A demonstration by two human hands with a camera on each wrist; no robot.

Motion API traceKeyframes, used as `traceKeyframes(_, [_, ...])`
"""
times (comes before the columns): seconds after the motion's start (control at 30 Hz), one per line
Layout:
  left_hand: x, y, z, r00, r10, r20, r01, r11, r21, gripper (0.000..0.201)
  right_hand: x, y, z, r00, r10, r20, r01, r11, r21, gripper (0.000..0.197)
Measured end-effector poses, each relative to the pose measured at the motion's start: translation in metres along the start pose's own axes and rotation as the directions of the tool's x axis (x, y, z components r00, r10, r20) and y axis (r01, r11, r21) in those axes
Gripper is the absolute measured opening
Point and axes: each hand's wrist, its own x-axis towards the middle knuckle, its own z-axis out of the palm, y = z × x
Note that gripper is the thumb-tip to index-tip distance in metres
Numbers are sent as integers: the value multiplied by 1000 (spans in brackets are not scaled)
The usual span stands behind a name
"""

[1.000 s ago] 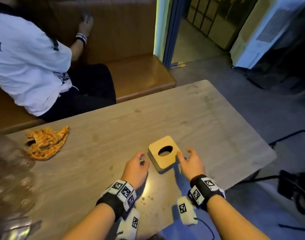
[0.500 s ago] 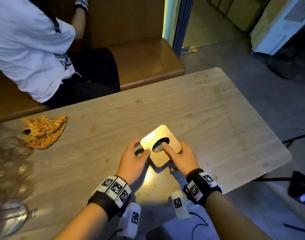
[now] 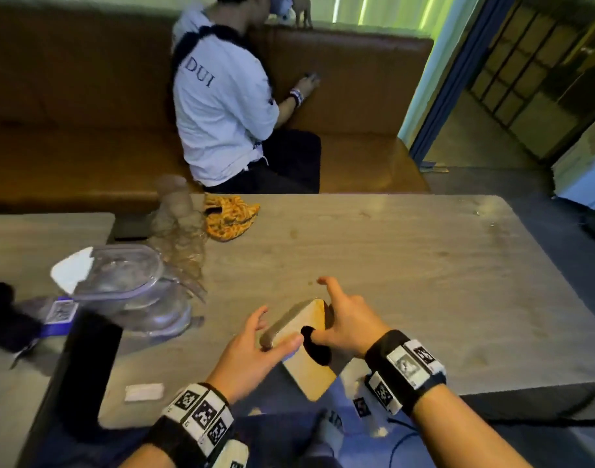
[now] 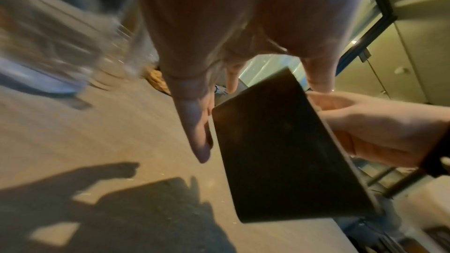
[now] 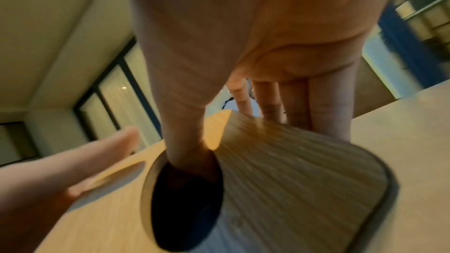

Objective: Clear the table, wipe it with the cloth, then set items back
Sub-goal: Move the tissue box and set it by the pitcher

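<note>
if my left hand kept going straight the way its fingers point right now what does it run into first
Probably nothing soon. The left hand, thumb on the wooden box, points away over bare table. Far along that line lies the orange cloth, though depth is unclear.

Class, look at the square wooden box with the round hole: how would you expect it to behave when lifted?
The wooden box probably stays rigid: its edges look straight while tilted. It seems light, since the right hand carries it with the thumb hooked in the hole. Its smooth faces might slip; the left hand steadies it.
</note>
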Motion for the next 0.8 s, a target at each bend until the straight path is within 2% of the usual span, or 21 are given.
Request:
traceKeyframes(0.07, [-26, -24, -30, 999, -3, -35, 3, 1000, 3, 90, 0, -36, 31, 990, -120, 76, 123, 992, -41, 88])
traceKeyframes(0.13, [-46, -47, -53, 997, -5, -74, -1, 997, -80, 86, 1, -59, 55, 976, -200, 88, 206, 977, -61, 88])
traceKeyframes(0.17, [-57, -60, -65, 993, -21, -112, 3, 987, -161, 90, 1, -69, 67, 970, -228, 82, 231, 973, -24, 87])
traceKeyframes(0.23, [-76, -85, -84, 983, -52, -175, -7, 948, -317, 95, 1, -85, 91, 976, -209, 64, 200, 973, 117, 82])
traceKeyframes(0.3, [-89, -105, -98, 972, -103, -211, 5, 908, -419, 94, 2, -99, 116, 974, -205, 99, 191, 972, 136, 72])
traceKeyframes(0.37, [-97, -122, -106, 962, -153, -225, 30, 882, -471, 79, 6, -108, 140, 956, -255, 146, 251, 967, 45, 50])
traceKeyframes(0.43, [-100, -136, -110, 953, -191, -236, 51, 867, -496, 65, 12, -111, 159, 954, -277, 112, 278, 961, 10, 45])
traceKeyframes(0.57, [-98, -161, -124, 911, -310, -271, 111, 819, -563, 45, 25, -115, 181, 976, -216, -39, 218, 972, 85, 37])
traceKeyframes(0.67, [-94, -180, -141, 857, -408, -314, 118, 749, -651, 78, 31, -116, 199, 966, -258, 33, 254, 963, 92, 35])
traceKeyframes(0.8, [-92, -206, -163, 788, -493, -368, 137, 723, -677, 86, 43, -113, 223, 961, -256, 102, 254, 967, 33, 40])
